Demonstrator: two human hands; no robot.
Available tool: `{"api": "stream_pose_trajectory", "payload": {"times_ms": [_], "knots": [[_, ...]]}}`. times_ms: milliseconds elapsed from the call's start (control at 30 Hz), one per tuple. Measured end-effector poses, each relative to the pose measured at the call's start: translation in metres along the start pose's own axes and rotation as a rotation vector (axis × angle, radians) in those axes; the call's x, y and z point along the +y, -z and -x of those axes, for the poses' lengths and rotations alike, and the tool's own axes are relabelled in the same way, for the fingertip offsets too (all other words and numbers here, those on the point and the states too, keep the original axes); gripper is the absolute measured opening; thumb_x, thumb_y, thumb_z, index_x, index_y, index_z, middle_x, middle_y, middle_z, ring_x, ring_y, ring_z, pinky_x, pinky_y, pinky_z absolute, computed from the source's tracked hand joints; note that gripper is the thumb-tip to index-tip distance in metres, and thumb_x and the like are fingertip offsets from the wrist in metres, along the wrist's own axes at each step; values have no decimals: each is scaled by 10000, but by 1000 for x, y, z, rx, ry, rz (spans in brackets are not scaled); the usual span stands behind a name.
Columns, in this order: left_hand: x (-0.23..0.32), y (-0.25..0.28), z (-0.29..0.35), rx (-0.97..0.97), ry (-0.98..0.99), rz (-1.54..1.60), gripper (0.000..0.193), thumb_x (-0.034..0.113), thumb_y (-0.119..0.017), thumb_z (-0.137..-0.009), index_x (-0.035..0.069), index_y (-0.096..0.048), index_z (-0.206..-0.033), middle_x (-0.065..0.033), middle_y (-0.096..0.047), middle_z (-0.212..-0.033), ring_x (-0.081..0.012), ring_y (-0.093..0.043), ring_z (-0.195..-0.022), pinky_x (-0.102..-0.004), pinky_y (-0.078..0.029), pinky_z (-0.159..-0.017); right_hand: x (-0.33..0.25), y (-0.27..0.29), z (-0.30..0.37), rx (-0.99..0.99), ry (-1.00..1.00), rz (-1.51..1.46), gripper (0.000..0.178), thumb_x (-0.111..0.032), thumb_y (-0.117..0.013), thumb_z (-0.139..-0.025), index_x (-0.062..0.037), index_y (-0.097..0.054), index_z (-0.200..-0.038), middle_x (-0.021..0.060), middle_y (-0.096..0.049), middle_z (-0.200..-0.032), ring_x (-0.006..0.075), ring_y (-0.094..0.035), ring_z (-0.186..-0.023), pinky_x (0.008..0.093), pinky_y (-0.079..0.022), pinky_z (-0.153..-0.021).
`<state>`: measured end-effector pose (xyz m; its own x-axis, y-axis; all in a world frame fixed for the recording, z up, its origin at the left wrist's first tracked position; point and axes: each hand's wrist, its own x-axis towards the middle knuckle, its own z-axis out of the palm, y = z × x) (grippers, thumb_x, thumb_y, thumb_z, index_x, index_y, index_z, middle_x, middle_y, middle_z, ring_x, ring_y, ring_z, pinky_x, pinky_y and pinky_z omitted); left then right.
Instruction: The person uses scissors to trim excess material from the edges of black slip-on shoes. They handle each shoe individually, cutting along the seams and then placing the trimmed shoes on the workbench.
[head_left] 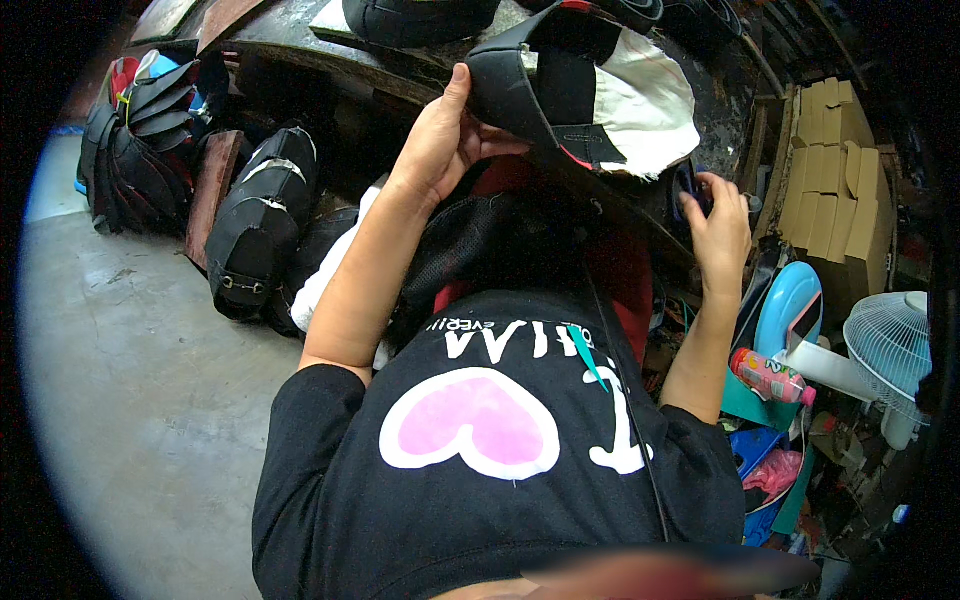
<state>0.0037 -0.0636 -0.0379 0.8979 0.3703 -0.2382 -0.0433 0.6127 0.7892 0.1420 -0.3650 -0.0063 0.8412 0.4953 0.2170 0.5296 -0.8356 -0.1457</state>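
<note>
The left hand [445, 145] is clasping the left side of a black-and-white piece [635, 105], while the right hand [720, 222] (fingers curled) is gripping a dark object [687, 188].

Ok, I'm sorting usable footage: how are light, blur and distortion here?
Head view: black fisheye rims round off the sides; head view: the floor shows pale sheen, while shadow swallows detail beneath the workbench; head view: the black piece has a bright white lining, left hand and right hand look fairly sharp, and a patch at the lower edge is smeared.
</note>
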Motion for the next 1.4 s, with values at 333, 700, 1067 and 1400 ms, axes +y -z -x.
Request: {"api": "stream_pose_trajectory", "payload": {"times_ms": [333, 700, 1067, 1400], "knots": [[6, -5, -11, -7, 54, 98, 559, 532, -343, -1047, 77, -549, -1298, -126, -679, -1141, -257, -678, -1030, -512, -580, -890, 16, 9, -2, -204, -246, 8, 326, -300, -734, -860, -92, -683, -1105, 61, -673, -810, 237, -666, -741, 367, -502, -683], [18, -25, 12, -65, -124, -159, 602, 580, -458, -988, 42, -582, -1229, -132, -670, -1116, -278, -674, -1043, -458, -546, -918, 88, -14, 10, -265, -345, -936, 179, -120, -614, -957, 9, -638, -1079, 72, -711, -939, 109, -633, -783, 252, -491, -718], [5, -98, 37, -803, -973, -1623, 411, 299, -798, -600, 62, -614, -881, -156, -522, -1210, -389, -435, -1320, -402, -428, -1103, 66, 0, 23, 144, -432, -1234, 293, -258, -631, -981, -31, -573, -1156, 55, -683, -870, 137, -620, -810, 293, -469, -811], [-31, -81, 33, -489, -930, -1314, 652, 279, -876, -557, 61, -588, -1100, -242, -445, -1404, -458, -447, -1307, -488, -438, -1073, 27, 9, 47, -143, -350, -1236, 380, -148, -744, -868, -45, -535, -1167, 18, -619, -885, 110, -586, -788, 235, -465, -736]]}}
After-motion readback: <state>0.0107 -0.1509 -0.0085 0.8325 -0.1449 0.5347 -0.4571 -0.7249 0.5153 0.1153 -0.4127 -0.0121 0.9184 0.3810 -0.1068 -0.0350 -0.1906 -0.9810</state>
